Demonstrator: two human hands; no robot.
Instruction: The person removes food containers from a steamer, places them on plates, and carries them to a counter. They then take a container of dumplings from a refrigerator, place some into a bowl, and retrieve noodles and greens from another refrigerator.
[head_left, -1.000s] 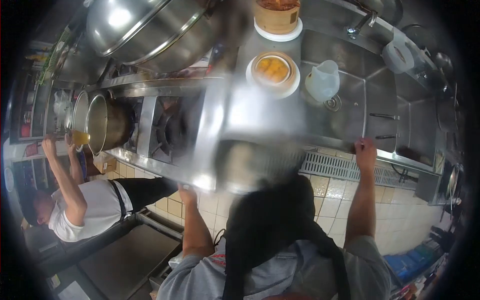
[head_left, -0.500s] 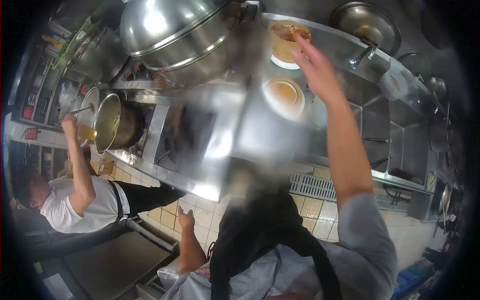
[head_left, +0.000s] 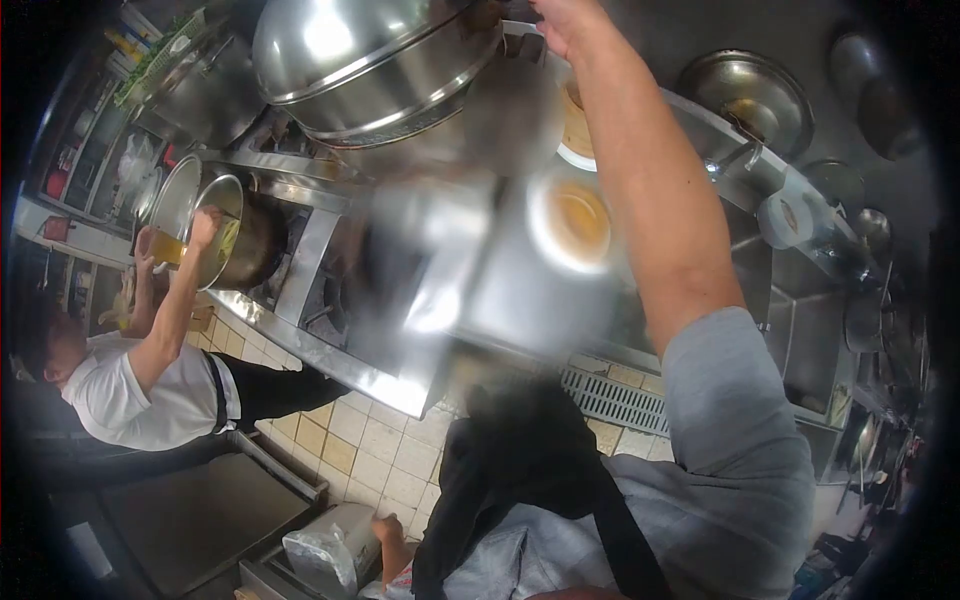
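Bamboo steamer | right hand now past it | left hand drawn back

Smooth, glossy metal dome and right sleeve of matt cloth.

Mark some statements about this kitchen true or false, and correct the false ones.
1. The person's right hand is at the picture's top edge. True.
2. The person's left hand is over the metal stove. False: it is low, beside a pale grey container partly covered in clear plastic.
3. A large, shiny, domed steel vessel is left of a round, pale wooden steamer in the picture. True.
4. The white-shirted co-worker is empty-handed. False: they hold a clear container of yellow liquid.
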